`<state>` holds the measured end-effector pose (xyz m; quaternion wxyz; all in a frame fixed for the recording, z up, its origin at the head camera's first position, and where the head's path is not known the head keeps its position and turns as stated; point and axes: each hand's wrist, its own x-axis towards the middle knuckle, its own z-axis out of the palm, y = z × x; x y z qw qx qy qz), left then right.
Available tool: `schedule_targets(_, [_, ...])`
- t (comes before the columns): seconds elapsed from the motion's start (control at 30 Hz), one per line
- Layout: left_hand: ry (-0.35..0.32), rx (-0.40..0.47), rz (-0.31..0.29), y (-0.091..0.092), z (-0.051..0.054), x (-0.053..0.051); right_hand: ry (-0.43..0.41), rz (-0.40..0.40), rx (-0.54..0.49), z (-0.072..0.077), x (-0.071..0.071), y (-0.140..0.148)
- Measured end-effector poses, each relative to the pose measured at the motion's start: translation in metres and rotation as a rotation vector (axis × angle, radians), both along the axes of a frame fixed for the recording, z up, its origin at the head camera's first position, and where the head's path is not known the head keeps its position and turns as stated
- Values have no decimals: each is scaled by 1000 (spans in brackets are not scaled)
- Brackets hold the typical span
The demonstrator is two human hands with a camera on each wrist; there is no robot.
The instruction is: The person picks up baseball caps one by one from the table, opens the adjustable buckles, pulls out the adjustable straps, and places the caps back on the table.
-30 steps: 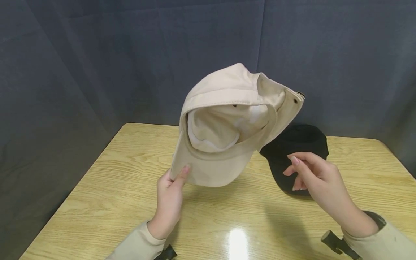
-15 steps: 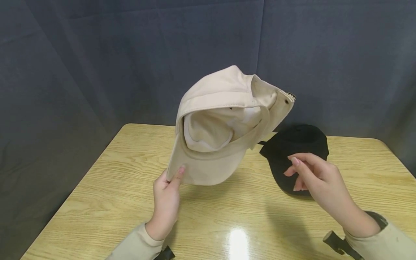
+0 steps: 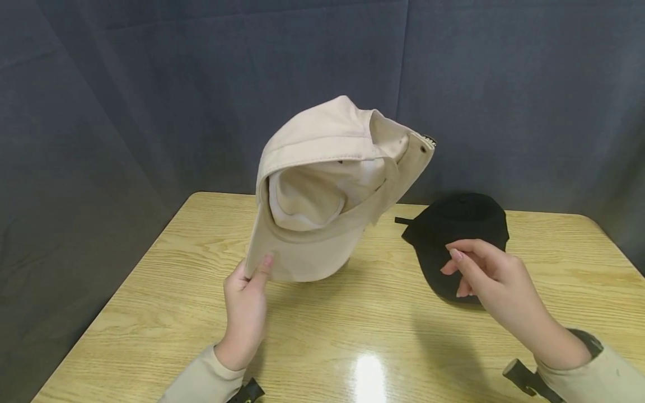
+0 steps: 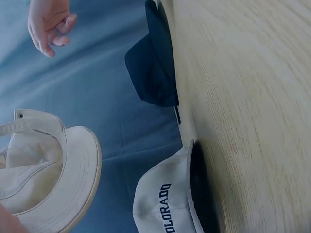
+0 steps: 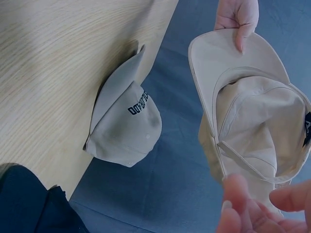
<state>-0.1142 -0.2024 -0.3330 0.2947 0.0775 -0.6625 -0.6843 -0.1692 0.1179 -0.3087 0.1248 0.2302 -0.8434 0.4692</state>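
My left hand (image 3: 244, 313) pinches a beige baseball cap (image 3: 312, 148) by one edge of its brim, thumb on the underside. The cap hangs tilted above the table, its inside facing me and its back strap to the upper right. My right hand (image 3: 496, 285) holds nothing; its fingers are loosely bent, apart from the held cap and in front of a black cap (image 3: 468, 218) on the table. A second light cap (image 4: 165, 199) with dark COLORADO lettering sits on the table in both wrist views. In the head view the held cap hides nearly all of it.
The wood-grain table (image 3: 166, 296) has rounded back corners. Dark cloth (image 3: 227, 95) hangs behind it and along the left side. A dark strap mount (image 3: 524, 378) shows at the right wrist.
My left hand has carried the beige cap to the left, uncovering the black cap's strap. The right hand has hardly moved, and the black cap lies as before.
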Motion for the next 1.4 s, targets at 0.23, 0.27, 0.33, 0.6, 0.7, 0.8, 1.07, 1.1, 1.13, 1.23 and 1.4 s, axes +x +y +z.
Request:
schedule_targets(0.23, [-2,-4,38,-3,1,3,-5,0,8,-1,0,-1])
schedule_targets(0.27, [-5,-6,41,-4,1,3,-2,0,8,-1,0,-2])
schedule_targets(0.33, [-6,-10,46,-4,1,4,6,3,9,-2,0,-2])
schedule_targets(0.6, [31,-7,51,-6,1,2,-10,6,17,-2,-1,-1])
schedule_targets(0.7, [29,-21,74,-7,1,2,-17,7,13,-3,-1,-1])
schedule_targets(0.8, [24,-22,102,-10,0,2,-18,10,6,-4,0,-1])
schedule_targets(1.07, [41,-43,131,-17,-1,2,-1,9,6,-5,-1,0])
schedule_targets(1.1, [45,-43,131,-18,-1,2,-1,8,7,-5,-1,0])
schedule_targets(1.13, [47,-43,132,-18,-1,3,-2,8,7,-5,-1,0])
schedule_targets(1.23, [53,-47,137,-20,-1,3,-5,7,8,-5,-1,0])
schedule_targets(1.4, [63,-49,148,-24,-2,5,-7,4,17,-5,-1,-1])
